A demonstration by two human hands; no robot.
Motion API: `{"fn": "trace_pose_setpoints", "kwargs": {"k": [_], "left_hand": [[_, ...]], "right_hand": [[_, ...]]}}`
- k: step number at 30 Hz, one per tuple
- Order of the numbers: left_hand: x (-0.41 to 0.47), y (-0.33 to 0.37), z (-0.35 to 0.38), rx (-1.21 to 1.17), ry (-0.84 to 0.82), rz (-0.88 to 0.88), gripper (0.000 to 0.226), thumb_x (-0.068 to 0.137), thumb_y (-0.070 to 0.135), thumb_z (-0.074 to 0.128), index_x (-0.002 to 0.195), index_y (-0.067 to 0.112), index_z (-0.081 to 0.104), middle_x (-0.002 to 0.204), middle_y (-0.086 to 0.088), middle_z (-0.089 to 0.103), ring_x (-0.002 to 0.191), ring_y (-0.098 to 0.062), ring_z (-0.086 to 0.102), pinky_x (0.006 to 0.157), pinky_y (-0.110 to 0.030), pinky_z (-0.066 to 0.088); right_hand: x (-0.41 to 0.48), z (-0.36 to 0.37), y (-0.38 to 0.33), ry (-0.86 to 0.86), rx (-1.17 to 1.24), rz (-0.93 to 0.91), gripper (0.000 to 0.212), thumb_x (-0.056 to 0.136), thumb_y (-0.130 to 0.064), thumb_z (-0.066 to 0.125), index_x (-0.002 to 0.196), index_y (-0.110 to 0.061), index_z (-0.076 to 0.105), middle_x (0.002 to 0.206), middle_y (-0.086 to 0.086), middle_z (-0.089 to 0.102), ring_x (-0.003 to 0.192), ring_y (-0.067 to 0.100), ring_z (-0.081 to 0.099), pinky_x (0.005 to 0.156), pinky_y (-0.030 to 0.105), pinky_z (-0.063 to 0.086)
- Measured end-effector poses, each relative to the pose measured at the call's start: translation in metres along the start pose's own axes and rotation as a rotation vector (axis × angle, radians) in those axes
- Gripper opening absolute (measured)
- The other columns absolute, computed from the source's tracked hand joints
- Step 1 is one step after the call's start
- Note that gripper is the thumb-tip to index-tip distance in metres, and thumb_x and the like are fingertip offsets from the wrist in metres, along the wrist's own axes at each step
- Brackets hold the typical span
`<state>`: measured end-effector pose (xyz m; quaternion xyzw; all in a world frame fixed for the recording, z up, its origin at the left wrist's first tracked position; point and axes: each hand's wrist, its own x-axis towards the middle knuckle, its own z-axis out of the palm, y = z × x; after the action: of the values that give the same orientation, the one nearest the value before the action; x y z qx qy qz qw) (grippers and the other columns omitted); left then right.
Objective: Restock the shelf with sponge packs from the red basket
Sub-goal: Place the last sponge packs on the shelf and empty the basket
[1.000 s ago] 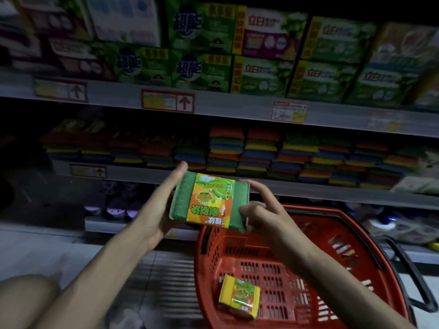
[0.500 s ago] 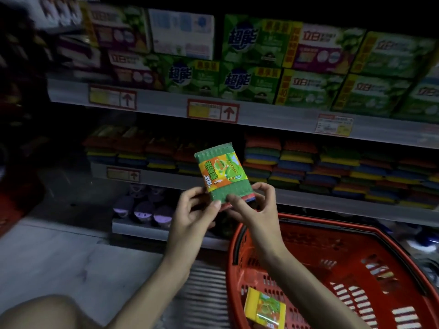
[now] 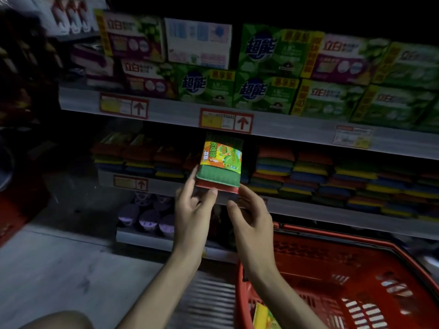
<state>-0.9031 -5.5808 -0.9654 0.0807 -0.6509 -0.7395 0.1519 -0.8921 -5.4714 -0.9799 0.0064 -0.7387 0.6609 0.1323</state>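
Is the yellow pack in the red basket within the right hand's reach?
Likely yes: the left hand grips the green pack, and the yellow pack lies uncovered just below the right hand.

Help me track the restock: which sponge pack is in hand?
The green-topped pack with the orange label, which the left hand holds up before the shelf; the yellow pack lies in the red basket, other packs are shelved.

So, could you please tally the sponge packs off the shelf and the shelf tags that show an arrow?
Held pack: 1
Pack in basket: 1
Arrow tags: 3
Total: 5
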Motion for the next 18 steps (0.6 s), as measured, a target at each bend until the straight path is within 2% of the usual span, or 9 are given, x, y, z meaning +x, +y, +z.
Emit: {"fn": "trace_pose_setpoints", "kwargs": {"k": [3, 8, 10, 12, 13, 14, 16, 18], "left_hand": [[0.004, 0.004, 0.005, -0.067, 0.002, 0.022, 0.05, 0.1, 0.003, 0.058, 0.144, 0.027, 0.055, 0.115, 0.017, 0.075, 0.099, 0.007, 0.069, 0.079, -0.008, 0.05], [0.018, 0.001, 0.011, -0.065, -0.009, -0.001, 0.043, 0.099, 0.005, 0.061, 0.134, 0.029, 0.059, 0.104, 0.02, 0.077, 0.098, 0.006, 0.07, 0.079, -0.011, 0.053], [0.024, -0.002, 0.013, -0.08, 0.002, -0.026, 0.037, 0.098, 0.004, 0.061, 0.13, 0.023, 0.058, 0.108, 0.011, 0.076, 0.099, 0.003, 0.07, 0.081, -0.013, 0.054], [0.029, -0.004, 0.016, -0.089, 0.001, -0.035, 0.034, 0.097, 0.001, 0.062, 0.128, 0.014, 0.057, 0.116, 0.002, 0.073, 0.102, -0.001, 0.069, 0.085, -0.015, 0.054], [0.03, -0.005, 0.018, -0.085, -0.002, -0.035, 0.033, 0.097, 0.0, 0.062, 0.127, 0.013, 0.058, 0.118, 0.0, 0.072, 0.103, -0.002, 0.069, 0.087, -0.017, 0.054], [0.031, -0.005, 0.02, -0.084, -0.001, -0.035, 0.034, 0.096, -0.001, 0.062, 0.127, 0.013, 0.058, 0.119, -0.001, 0.072, 0.107, -0.004, 0.069, 0.09, -0.018, 0.054], [0.032, -0.006, 0.023, -0.089, 0.0, -0.037, 0.036, 0.096, -0.003, 0.062, 0.126, 0.016, 0.06, 0.12, 0.005, 0.07, 0.111, -0.003, 0.068, 0.094, -0.017, 0.052], [0.032, -0.004, 0.024, -0.071, -0.013, -0.042, 0.038, 0.097, 0.0, 0.062, 0.129, 0.021, 0.06, 0.117, 0.018, 0.066, 0.108, 0.008, 0.064, 0.087, -0.005, 0.049]], "right_hand": [[0.002, 0.003, 0.0, 0.009, 0.04, 0.005, 0.041, 0.099, -0.016, 0.064, 0.137, -0.033, 0.062, 0.13, -0.018, 0.065, 0.123, 0.0, 0.06, 0.107, 0.034, 0.051], [0.013, 0.002, 0.002, 0.023, 0.047, 0.049, 0.046, 0.098, -0.011, 0.063, 0.141, -0.029, 0.061, 0.129, -0.015, 0.068, 0.12, -0.001, 0.063, 0.104, 0.033, 0.053], [0.019, -0.001, -0.002, 0.023, 0.04, 0.077, 0.045, 0.098, -0.007, 0.061, 0.133, -0.036, 0.063, 0.111, -0.022, 0.074, 0.102, -0.001, 0.069, 0.085, 0.024, 0.059], [0.023, -0.005, -0.007, 0.021, 0.039, 0.102, 0.05, 0.099, -0.002, 0.058, 0.121, -0.047, 0.06, 0.088, -0.031, 0.073, 0.082, 0.007, 0.071, 0.065, 0.028, 0.055], [0.024, -0.005, -0.007, 0.023, 0.037, 0.114, 0.052, 0.099, -0.001, 0.056, 0.118, -0.05, 0.058, 0.084, -0.032, 0.072, 0.071, 0.015, 0.068, 0.059, 0.029, 0.051], [0.026, -0.005, -0.007, 0.029, 0.046, 0.124, 0.054, 0.099, 0.0, 0.056, 0.118, -0.051, 0.057, 0.086, -0.031, 0.073, 0.064, 0.019, 0.062, 0.056, 0.032, 0.046], [0.028, -0.005, -0.004, 0.039, 0.079, 0.137, 0.055, 0.098, 0.0, 0.055, 0.127, -0.046, 0.061, 0.1, -0.025, 0.076, 0.063, 0.02, 0.055, 0.057, 0.036, 0.044], [0.031, -0.005, 0.0, 0.037, 0.091, 0.142, 0.055, 0.096, 0.002, 0.055, 0.138, -0.034, 0.062, 0.113, -0.02, 0.075, 0.071, 0.019, 0.061, 0.061, 0.035, 0.049]]}}
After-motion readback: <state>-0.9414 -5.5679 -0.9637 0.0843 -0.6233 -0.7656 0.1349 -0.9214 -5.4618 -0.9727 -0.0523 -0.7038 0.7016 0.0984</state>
